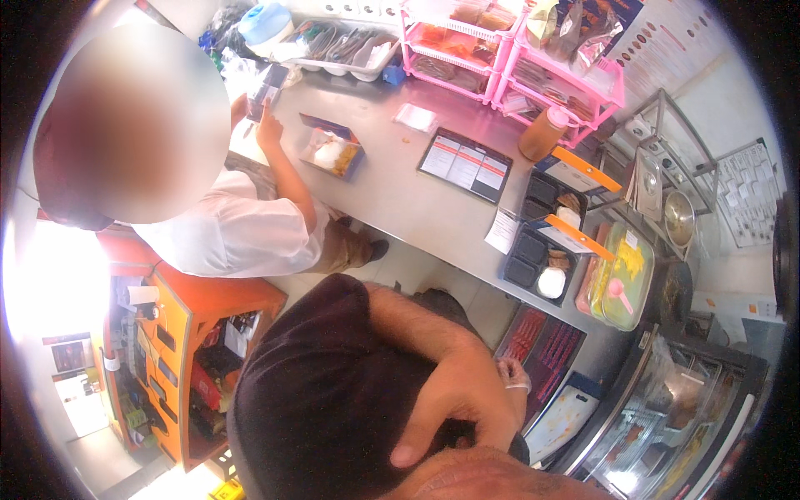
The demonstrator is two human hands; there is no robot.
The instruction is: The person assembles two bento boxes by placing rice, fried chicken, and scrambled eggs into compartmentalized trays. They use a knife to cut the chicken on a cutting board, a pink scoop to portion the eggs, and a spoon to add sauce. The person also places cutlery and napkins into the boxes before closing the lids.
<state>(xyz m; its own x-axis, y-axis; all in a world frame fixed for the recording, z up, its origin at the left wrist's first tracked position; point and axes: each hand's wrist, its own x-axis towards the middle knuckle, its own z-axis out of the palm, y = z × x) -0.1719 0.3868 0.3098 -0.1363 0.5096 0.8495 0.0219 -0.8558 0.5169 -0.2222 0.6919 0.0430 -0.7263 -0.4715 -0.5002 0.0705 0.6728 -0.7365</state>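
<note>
My left arm reaches across the front of my dark shirt, and the bare left hand (458, 396) lies over my right wrist with its thumb spread away. Its other fingers are partly hidden. Beyond it, my right hand (512, 374) shows in a clear plastic glove, bent near the counter's edge; most of its fingers are hidden. Closest to that hand is a recessed dark panel (557, 358) with rows of red and purple strips. Two black compartment trays (527, 252) holding a white mound and brown pieces stand on the counter above, beside an upright orange-edged box lid (579, 235).
At left, a co-worker (225, 221) holds a phone-like device (265, 87) over the steel counter (379, 179). An open box of food (335, 158), a dark tablet-like panel (467, 162), pink racks (454, 58), a container with pink scoop (612, 271) and a stained white board (562, 423) surround me.
</note>
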